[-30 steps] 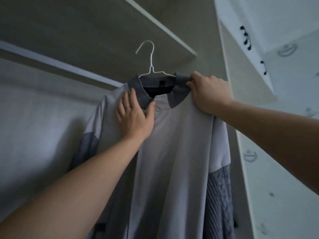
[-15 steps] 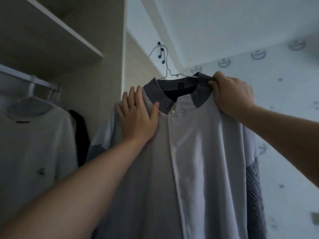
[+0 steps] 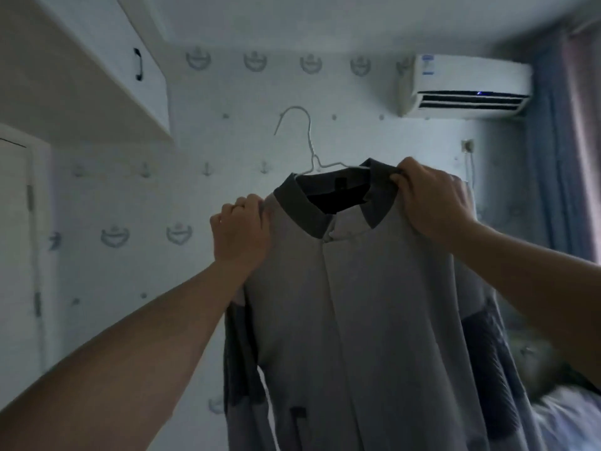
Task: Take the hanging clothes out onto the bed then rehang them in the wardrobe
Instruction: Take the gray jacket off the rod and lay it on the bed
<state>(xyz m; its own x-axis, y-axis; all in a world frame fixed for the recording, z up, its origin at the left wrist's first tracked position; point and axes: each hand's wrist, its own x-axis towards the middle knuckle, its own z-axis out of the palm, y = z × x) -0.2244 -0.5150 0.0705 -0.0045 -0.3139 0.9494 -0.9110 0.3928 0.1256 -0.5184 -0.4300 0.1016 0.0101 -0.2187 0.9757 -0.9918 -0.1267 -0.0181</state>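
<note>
1 shirt [image 3: 374, 304] on hanger [image 3: 311, 144], left hand [image 3: 239, 232] and right hand [image 3: 432, 200] fingers clutching it, wallpaper [image 3: 227, 151], air conditioner [image 3: 465, 86]

Between my left hand [image 3: 239, 232] and right hand [image 3: 432, 203] I see the shirt [image 3: 374, 304]: smooth matt grey cloth, its sleeve [image 3: 487, 353] below ribbed. Above them, the hanger [image 3: 310, 138] is thin white wire.

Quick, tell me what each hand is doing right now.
Left hand: closed, gripping the shirt at its shoulder.
Right hand: closed, pinching the shirt's dark collar.
</note>
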